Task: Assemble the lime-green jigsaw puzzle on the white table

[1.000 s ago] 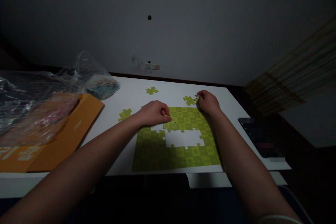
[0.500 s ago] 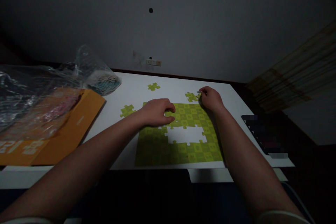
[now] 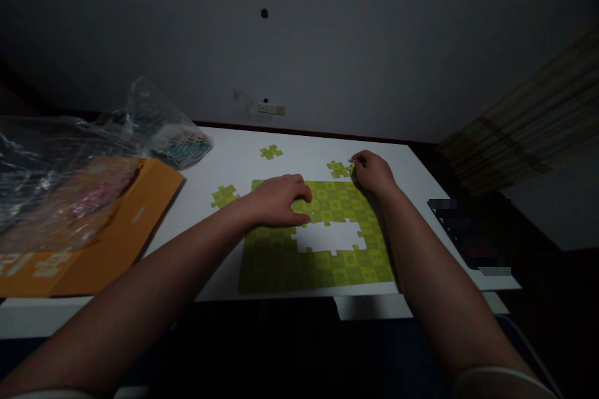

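Observation:
A green checkered jigsaw puzzle [image 3: 281, 262] lies flat, with a white gap [image 3: 330, 237] edged by knobs and notches in its middle. My left hand [image 3: 281, 199] rests over its upper left part, thumb and fingers apart and curved, holding nothing visible. Beyond the puzzle's upper right edge, my right hand [image 3: 374, 171] pinches the right end of a green puzzle piece [image 3: 337, 169]; the fingertips partly hide that end. Another puzzle piece [image 3: 271, 152] lies farther back. A third puzzle piece [image 3: 224, 196] sits left of the puzzle, close to my left wrist.
All this is on a white table [image 3: 304, 149] against a grey wall. To the left are an orange cardboard envelope [image 3: 150, 199] and crumpled clear plastic [image 3: 60, 143]. A dark, pixelated object [image 3: 468, 237] lies by the right edge. A patterned curtain [image 3: 528, 131] hangs at right.
The view has shifted slightly, moving everything a little left and up. My left thumb and fingers look somewhat wider apart. My right hand stays at the same piece.

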Demonstrator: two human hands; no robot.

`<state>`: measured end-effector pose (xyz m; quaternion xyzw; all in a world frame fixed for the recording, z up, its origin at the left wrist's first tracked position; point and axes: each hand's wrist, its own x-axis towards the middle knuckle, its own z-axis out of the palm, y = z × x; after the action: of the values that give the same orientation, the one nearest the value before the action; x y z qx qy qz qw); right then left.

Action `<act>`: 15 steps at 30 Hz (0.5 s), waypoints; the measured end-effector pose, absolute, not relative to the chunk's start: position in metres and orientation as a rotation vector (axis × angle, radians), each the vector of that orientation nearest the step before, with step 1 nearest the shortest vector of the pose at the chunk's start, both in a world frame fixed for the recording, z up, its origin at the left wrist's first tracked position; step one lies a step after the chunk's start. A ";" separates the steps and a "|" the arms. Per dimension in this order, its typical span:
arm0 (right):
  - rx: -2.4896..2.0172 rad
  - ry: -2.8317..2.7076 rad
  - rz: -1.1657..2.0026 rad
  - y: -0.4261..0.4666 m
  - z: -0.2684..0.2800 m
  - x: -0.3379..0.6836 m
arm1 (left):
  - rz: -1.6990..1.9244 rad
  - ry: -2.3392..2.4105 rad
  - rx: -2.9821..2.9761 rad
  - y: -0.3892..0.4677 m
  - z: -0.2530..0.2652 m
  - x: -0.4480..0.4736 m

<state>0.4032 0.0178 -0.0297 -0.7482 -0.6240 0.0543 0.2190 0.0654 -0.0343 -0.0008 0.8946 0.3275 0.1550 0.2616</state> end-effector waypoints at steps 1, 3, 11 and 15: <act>-2.075 -1.722 0.149 0.018 -0.030 0.403 | 0.415 0.897 2.428 -0.035 0.000 0.066; -2.082 -1.714 0.144 0.017 -0.030 0.403 | 0.379 0.915 2.456 -0.037 0.003 0.067; -2.054 -1.740 0.130 0.020 -0.035 0.409 | 0.242 0.867 2.530 -0.038 0.004 0.069; -2.051 -1.742 0.126 0.022 -0.037 0.410 | 0.322 0.820 2.502 -0.039 0.001 0.070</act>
<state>0.4103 0.0216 -0.0372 -0.7423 -0.6305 0.0456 0.2221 0.0695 -0.0393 0.0008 0.9152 0.2999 0.1176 0.2422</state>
